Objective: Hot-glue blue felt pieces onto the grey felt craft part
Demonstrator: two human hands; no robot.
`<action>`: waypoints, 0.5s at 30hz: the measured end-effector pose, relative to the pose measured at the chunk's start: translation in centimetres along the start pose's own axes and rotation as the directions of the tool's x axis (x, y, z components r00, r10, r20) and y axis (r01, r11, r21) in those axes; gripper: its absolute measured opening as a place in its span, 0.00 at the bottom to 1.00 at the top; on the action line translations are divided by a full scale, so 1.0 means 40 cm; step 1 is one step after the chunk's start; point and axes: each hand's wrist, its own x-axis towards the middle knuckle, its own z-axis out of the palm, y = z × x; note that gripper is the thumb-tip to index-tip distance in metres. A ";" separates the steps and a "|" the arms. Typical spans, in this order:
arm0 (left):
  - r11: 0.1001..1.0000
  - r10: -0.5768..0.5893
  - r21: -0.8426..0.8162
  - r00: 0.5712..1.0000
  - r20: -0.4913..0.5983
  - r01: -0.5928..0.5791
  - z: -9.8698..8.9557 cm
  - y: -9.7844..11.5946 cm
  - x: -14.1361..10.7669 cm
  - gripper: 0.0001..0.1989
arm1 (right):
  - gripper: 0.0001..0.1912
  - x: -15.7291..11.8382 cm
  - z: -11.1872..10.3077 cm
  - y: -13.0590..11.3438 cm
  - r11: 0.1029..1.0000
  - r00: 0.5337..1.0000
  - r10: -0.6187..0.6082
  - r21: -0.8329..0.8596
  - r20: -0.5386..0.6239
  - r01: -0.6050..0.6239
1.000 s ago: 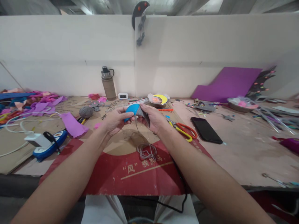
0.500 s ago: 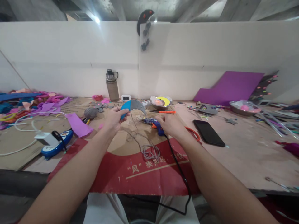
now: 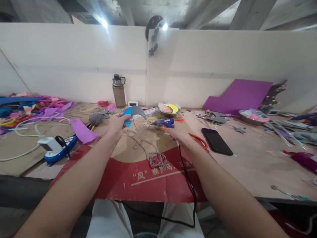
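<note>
My left hand [image 3: 116,127] pinches a felt crescent moon [image 3: 135,111], blue at the held end and grey toward the pointed tip. A thin grey cord [image 3: 158,160] runs from the crescent down to a loose coil on the cardboard. To the right, my right hand [image 3: 177,131] is closed at the handle of a blue hot glue gun [image 3: 162,123] with an orange trigger. Its nozzle points left, toward the crescent but apart from it. The fingers on the handle are partly hidden. A black power cable [image 3: 189,183] runs under my right wrist and over the table edge.
Red-handled scissors [image 3: 200,140] and a black phone [image 3: 217,141] lie right of my right arm. Behind stand a bowl with a yellow crescent [image 3: 171,108] and a bottle [image 3: 119,92]. A power strip [image 3: 60,150], grey yarn ball [image 3: 96,118] and felt scraps [image 3: 53,114] lie left.
My left hand has moved slightly left with the crescent. The glue gun has turned, its handle swinging away from me, and my right hand now sits nearer to me below it.
</note>
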 end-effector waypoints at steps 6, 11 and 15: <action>1.000 -0.003 -0.005 1.000 0.006 0.003 0.000 -0.005 0.005 0.08 | 0.22 -0.024 -0.007 -0.044 0.878 0.992 -0.069 0.465 -0.110 0.113; 0.999 -0.033 -0.003 0.999 0.023 0.033 0.005 -0.013 0.006 0.09 | 0.17 -0.063 0.011 -0.077 0.607 0.943 -0.330 0.753 -0.051 0.254; 1.000 -0.024 0.003 0.998 0.059 0.024 0.008 -0.015 0.000 0.10 | 0.16 -0.078 0.031 -0.073 0.671 0.906 -0.423 0.660 -0.034 0.338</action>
